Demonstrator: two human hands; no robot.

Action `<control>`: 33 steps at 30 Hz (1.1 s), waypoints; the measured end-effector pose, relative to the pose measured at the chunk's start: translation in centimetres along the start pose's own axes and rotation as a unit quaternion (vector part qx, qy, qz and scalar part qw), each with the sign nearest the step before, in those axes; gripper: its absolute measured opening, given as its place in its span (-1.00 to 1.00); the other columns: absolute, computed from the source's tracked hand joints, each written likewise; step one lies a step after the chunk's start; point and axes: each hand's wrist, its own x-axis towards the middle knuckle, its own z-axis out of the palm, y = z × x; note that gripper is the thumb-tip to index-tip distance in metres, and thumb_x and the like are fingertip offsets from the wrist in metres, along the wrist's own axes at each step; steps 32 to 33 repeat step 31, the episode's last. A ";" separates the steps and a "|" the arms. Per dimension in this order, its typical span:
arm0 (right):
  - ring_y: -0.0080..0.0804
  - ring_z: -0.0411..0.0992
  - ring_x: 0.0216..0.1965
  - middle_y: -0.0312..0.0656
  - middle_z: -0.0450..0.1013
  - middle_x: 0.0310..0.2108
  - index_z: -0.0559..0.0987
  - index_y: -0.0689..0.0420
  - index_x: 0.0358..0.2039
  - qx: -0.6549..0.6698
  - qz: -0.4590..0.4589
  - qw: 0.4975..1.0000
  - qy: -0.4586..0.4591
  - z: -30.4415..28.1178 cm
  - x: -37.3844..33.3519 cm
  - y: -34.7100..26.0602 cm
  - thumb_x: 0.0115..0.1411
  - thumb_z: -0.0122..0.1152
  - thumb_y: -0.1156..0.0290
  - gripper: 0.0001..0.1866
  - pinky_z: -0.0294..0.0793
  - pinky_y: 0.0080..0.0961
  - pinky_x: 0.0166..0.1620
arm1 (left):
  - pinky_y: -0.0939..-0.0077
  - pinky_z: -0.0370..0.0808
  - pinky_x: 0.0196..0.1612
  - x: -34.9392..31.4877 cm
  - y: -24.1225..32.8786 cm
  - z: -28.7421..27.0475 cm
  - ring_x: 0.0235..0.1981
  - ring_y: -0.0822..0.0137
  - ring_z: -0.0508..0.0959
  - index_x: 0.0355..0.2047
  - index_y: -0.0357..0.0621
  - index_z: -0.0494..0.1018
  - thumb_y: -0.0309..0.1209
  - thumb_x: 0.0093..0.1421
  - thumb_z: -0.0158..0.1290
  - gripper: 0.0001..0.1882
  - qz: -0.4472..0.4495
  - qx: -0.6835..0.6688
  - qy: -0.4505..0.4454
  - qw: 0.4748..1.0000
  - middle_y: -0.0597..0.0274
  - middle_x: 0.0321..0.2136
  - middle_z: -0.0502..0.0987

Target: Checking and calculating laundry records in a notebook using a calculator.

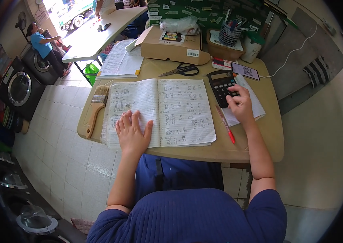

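Observation:
An open lined notebook with handwritten columns on both pages lies in front of me on the table. My left hand rests flat on its left page, fingers spread. Right of the notebook sits a black calculator, tilted slightly, its display at the far end. Over its keys is my right hand, fingers bent and apart, fingertips at the buttons, holding nothing. Loose white paper lies partly beneath the calculator and right hand. A red-capped pen lies between the notebook and that paper.
On the tan table are a wooden-handled brush, black-handled scissors, stacked papers, a cardboard box, a basket of pens and a phone on a white cable. Front-loading machines and a seated person are at left.

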 end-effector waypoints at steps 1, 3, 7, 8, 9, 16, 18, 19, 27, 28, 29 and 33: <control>-0.13 0.38 0.20 -0.17 0.53 0.00 0.66 0.23 -0.67 0.046 0.036 0.998 0.021 -0.3 0.1 0.2 0.20 0.36 0.38 -0.68 0.34 -0.18 0.21 | -0.08 0.06 0.36 0.0 0.0 0.0 0.30 -0.11 0.26 0.16 -0.15 0.39 0.12 0.32 -0.01 -0.36 0.003 0.001 0.003 1.000 -0.08 0.19 0.33; -0.14 0.45 0.12 -0.11 0.52 0.00 0.69 0.26 -0.62 0.047 0.063 0.996 0.045 -1.0 0.3 0.9 0.26 0.31 0.37 -0.67 0.44 -0.37 0.09 | -0.08 0.07 0.36 0.0 0.0 0.0 0.30 -0.11 0.26 0.15 -0.16 0.39 0.11 0.32 0.00 -0.37 0.006 0.001 0.005 1.000 -0.09 0.18 0.34; -0.06 0.47 0.07 -0.01 0.51 0.00 0.69 0.31 -0.57 0.049 0.075 0.990 0.109 -1.3 0.6 1.7 0.31 0.27 0.34 -0.64 0.44 -0.27 0.08 | -0.09 0.07 0.35 0.2 -0.1 0.0 0.29 -0.11 0.27 0.14 -0.16 0.39 0.10 0.32 0.00 -0.37 0.007 0.006 0.003 1.000 -0.08 0.17 0.35; -0.08 0.48 0.07 -0.01 0.52 0.00 0.69 0.32 -0.57 0.018 0.051 0.992 0.112 -1.2 0.7 1.7 0.31 0.27 0.34 -0.64 0.44 -0.28 0.09 | -0.09 0.07 0.35 0.2 -0.2 -0.1 0.28 -0.11 0.28 0.14 -0.15 0.39 0.11 0.32 0.00 -0.37 0.006 0.010 0.004 1.000 -0.07 0.16 0.35; -0.09 0.48 0.07 -0.01 0.52 -0.01 0.68 0.33 -0.57 -0.012 0.027 0.993 0.114 -0.9 0.8 1.7 0.31 0.26 0.35 -0.64 0.44 -0.29 0.09 | -0.09 0.07 0.35 0.1 -0.3 -0.3 0.28 -0.11 0.28 0.14 -0.15 0.39 0.11 0.32 0.00 -0.37 0.002 0.013 0.003 1.000 -0.07 0.16 0.35; -0.15 0.48 0.07 0.02 0.54 -0.03 0.58 0.37 -0.67 -0.161 -0.045 0.985 0.036 -1.7 0.5 2.4 0.31 0.24 0.41 -0.58 0.44 -0.34 0.05 | -0.05 0.04 0.38 -1.2 -0.1 -0.2 0.31 -0.12 0.24 0.23 -0.14 0.36 0.07 0.35 -0.03 -0.36 0.016 0.023 0.009 1.000 -0.14 0.24 0.32; -0.13 0.48 0.08 0.05 0.51 0.00 0.55 0.35 -0.60 -0.005 0.045 0.997 0.057 -1.3 0.4 2.7 0.35 0.20 0.40 -0.61 0.44 -0.35 0.02 | -0.05 -0.02 0.40 -2.2 -0.2 -0.8 0.36 -0.13 0.16 0.37 -0.10 0.24 0.09 0.38 -0.08 -0.29 0.029 0.027 -0.019 0.999 -0.15 0.28 0.25; -0.13 0.48 0.08 0.05 0.51 0.00 0.55 0.35 -0.60 -0.002 0.045 0.998 0.053 -1.0 0.5 3.0 0.35 0.20 0.40 -0.61 0.44 -0.35 0.02 | -0.05 -0.02 0.40 -2.7 -0.3 -1.1 0.36 -0.13 0.16 0.37 -0.10 0.24 0.09 0.38 -0.08 -0.29 0.025 0.029 -0.021 0.999 -0.15 0.28 0.25; -0.06 0.40 0.15 0.11 0.42 0.11 0.53 0.27 -0.33 -0.040 0.004 0.999 0.024 -0.3 0.6 4.3 0.40 0.16 0.31 -0.73 0.42 -0.29 0.07 | -0.11 0.02 0.38 -5.3 -0.8 -2.2 0.26 -0.10 0.22 0.29 -0.13 0.30 0.03 0.37 -0.03 -0.36 0.042 -0.021 0.002 0.999 -0.05 0.15 0.27; -0.04 0.39 0.16 0.11 0.41 0.11 0.53 0.27 -0.32 -0.041 0.001 0.999 0.024 -0.4 0.6 4.3 0.40 0.16 0.30 -0.73 0.41 -0.29 0.09 | -0.11 0.02 0.38 -5.3 -0.7 -2.1 0.26 -0.10 0.22 0.29 -0.13 0.30 0.03 0.37 -0.03 -0.36 0.043 -0.022 0.001 0.999 -0.05 0.15 0.27; -0.04 0.39 0.16 0.11 0.41 0.11 0.53 0.27 -0.32 -0.043 0.003 0.999 0.025 -0.5 0.6 4.2 0.40 0.16 0.30 -0.73 0.41 -0.29 0.09 | -0.12 0.02 0.39 -5.2 -0.7 -2.1 0.26 -0.10 0.22 0.29 -0.13 0.30 0.03 0.37 -0.03 -0.36 0.043 -0.021 -0.001 0.999 -0.05 0.14 0.28; -0.05 0.40 0.16 0.11 0.41 0.12 0.54 0.27 -0.31 -0.024 0.028 0.999 0.017 -0.9 0.3 3.5 0.39 0.17 0.29 -0.73 0.40 -0.31 0.11 | -0.12 0.01 0.39 -4.9 -0.6 -1.8 0.26 -0.09 0.22 0.29 -0.14 0.30 0.03 0.36 -0.02 -0.36 0.051 -0.026 -0.004 0.998 -0.04 0.14 0.28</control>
